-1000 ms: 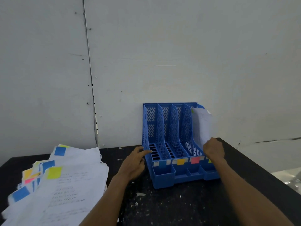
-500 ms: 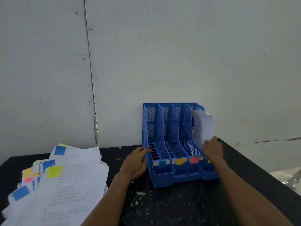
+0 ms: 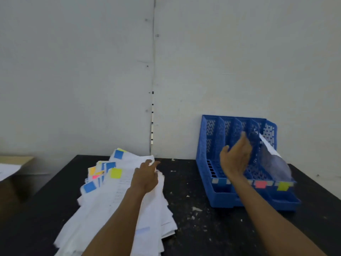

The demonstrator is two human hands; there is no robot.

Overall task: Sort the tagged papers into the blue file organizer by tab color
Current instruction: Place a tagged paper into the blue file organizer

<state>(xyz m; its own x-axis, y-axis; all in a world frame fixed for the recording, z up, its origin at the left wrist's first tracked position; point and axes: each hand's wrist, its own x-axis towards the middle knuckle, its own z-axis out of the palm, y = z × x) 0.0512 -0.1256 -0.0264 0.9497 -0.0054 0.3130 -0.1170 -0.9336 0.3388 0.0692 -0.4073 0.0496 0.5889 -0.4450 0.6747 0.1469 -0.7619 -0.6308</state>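
A blue file organizer [image 3: 208, 156] with several slots stands against the wall at the right of the black table [image 3: 193, 228]. Coloured labels mark its front, among them red and yellow-green. One white sheet [image 3: 273, 159] leans in its rightmost slot. A loose pile of white papers [image 3: 114, 198] with blue, yellow, orange and pink tabs lies at the left. My left hand [image 3: 146, 177] rests on the pile's upper right part, fingers relaxed. My right hand [image 3: 236, 159] hovers in front of the organizer's middle slots, fingers spread, holding nothing.
A grey wall stands directly behind the table. At the far left a lower brown surface [image 3: 14, 161] carries another white sheet. White specks dot the tabletop between the pile and the organizer.
My left hand left the organizer's left corner and went to the paper pile. My right hand let go of the sheet in the rightmost slot and lifted away. The view swung left.
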